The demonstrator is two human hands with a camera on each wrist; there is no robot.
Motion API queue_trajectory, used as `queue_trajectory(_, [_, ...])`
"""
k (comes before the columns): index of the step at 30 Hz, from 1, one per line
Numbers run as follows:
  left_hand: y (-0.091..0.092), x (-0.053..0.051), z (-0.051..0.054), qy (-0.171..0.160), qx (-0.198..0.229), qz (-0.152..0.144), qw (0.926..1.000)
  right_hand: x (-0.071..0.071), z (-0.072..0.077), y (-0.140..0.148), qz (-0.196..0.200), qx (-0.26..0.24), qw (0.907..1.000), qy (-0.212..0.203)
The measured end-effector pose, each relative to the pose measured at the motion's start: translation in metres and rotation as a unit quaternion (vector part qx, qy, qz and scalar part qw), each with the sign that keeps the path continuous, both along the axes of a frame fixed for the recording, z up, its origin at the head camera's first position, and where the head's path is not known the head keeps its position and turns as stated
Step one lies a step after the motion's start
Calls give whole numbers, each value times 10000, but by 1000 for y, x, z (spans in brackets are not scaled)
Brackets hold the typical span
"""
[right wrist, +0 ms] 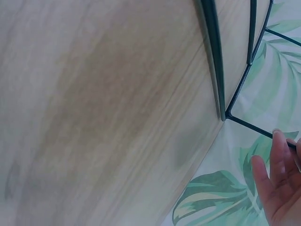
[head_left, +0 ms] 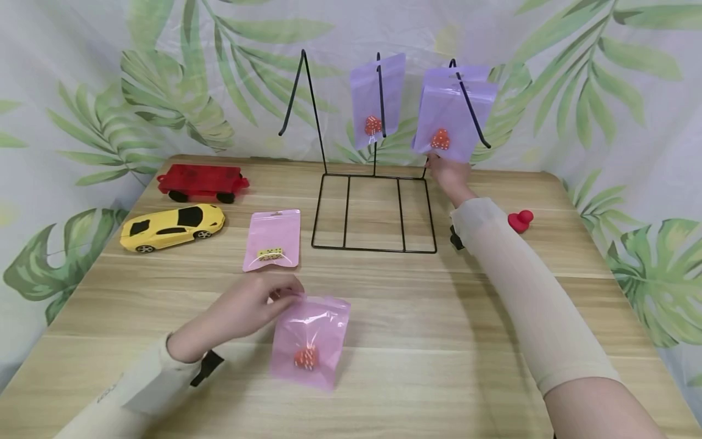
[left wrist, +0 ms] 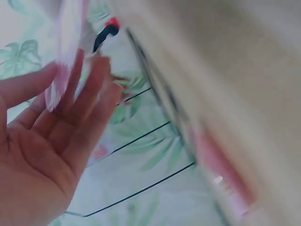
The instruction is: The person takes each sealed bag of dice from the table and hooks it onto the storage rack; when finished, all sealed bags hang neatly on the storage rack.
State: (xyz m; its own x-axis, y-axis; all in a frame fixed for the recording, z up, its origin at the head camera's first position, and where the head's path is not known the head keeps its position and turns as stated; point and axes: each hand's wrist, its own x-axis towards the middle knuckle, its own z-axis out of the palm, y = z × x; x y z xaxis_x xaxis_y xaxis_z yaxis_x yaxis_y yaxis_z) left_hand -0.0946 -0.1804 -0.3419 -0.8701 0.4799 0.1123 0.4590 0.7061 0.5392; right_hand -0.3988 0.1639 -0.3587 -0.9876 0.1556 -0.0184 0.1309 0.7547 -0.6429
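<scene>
- Pink bag [head_left: 323, 323] with orange dice [head_left: 308, 358] inside is held up at the near side, left of centre; the left hand [head_left: 241, 308] pinches its top corner between thumb and finger.
- Just beyond it, a second pink bag [head_left: 274, 231] lies flat on the table [head_left: 417, 329].
- Farther right, at the far side, stands a black wire rack [head_left: 347, 213]; a purple bag [head_left: 367, 97] hangs at its middle, and overlapping purple bags [head_left: 444, 110] hang at its right.
- Below those, the right hand [head_left: 452, 174] touches the rack's right upright; whether its fingers close round the wire cannot be told.
- Hanging bags seems the step in hand; the next move probably calls for raising the held bag onto the leftmost hook [head_left: 292, 91] while the right hand steadies the rack.
</scene>
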Motion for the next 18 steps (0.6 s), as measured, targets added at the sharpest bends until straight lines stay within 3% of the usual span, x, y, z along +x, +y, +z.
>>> queue_trajectory(4, [-2, -12, 25, 354, 505, 157, 9980, 1, 1, 0, 49, -36, 10000, -77])
queue_trajectory(7, [-4, -25, 45, 871, 962, 414, 9907, 0, 0, 0, 42, -207, 9998, -43])
queue_trajectory(9, [-4, -34, 60, 1206, 1311, 685, 9816, -1, 0, 0, 19, -336, 9994, -22])
queue_trajectory(12, [-7, -45, 83, 1588, 1933, 1086, 9621, -2, -1, -2, -24, -420, 9991, -2])
queue_trajectory(15, [-10, -56, 102, 1674, 2496, 1427, 9430, -3, -2, -2, -102, -510, 9986, -32])
queue_trajectory(18, [-13, -68, 115, 1603, 2961, 1617, 9276, -4, -3, -2, -125, -569, 9983, -6])
